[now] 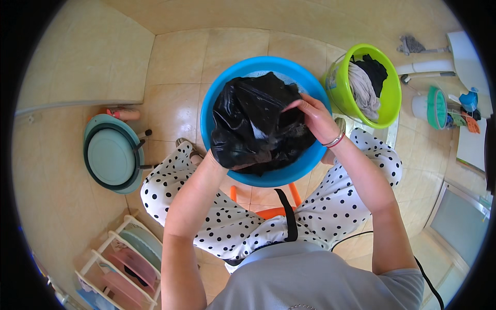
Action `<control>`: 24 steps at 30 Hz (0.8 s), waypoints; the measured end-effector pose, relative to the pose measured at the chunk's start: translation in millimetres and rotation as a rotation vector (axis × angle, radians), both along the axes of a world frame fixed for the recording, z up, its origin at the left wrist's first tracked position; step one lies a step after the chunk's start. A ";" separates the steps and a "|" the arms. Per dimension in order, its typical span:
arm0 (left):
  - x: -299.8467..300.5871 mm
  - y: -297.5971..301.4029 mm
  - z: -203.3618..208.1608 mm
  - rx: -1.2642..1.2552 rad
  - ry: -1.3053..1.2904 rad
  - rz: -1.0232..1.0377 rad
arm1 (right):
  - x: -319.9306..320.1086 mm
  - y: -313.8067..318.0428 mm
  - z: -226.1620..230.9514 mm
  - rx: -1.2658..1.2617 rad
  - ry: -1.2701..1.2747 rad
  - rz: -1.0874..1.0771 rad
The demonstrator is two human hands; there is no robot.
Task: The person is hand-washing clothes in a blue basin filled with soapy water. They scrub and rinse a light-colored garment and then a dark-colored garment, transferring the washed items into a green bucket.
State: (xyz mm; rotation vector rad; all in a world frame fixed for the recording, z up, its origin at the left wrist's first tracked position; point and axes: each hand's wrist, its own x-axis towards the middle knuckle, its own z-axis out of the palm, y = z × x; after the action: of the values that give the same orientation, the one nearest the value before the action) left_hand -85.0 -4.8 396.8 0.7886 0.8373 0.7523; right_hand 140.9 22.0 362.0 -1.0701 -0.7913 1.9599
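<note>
You're mid-wash: your right hand [316, 118] pinches the black garment [258, 121] over the blue basin [217, 93]; your left hand [219, 155] is buried beneath it, grip unseen. Next, rub firmly.

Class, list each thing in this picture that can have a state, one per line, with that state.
black garment: wet, bunched, gripped by both hands
blue basin: upright, holds the garment
green bucket: upright, holds clothes
left hand: buried in the garment
right hand: fingers pinching the garment
teal basin: leaning on wall
</note>
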 end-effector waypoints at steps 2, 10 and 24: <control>-7.4 5.9 -3.3 -0.081 -0.129 0.044 | -0.8 1.0 14.6 0.042 -0.151 -0.125; -48.9 34.0 -50.2 0.746 0.765 -0.149 | 42.2 23.9 48.7 0.155 0.123 -0.562; -66.4 27.1 -104.6 -0.192 -0.348 0.370 | 63.3 29.8 48.0 0.129 0.224 -0.668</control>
State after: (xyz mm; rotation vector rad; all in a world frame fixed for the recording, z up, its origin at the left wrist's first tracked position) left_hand -151.4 22.2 292.2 0.3174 0.7323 1.0832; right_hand 204.3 51.8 410.0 -0.8708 -0.3618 1.4031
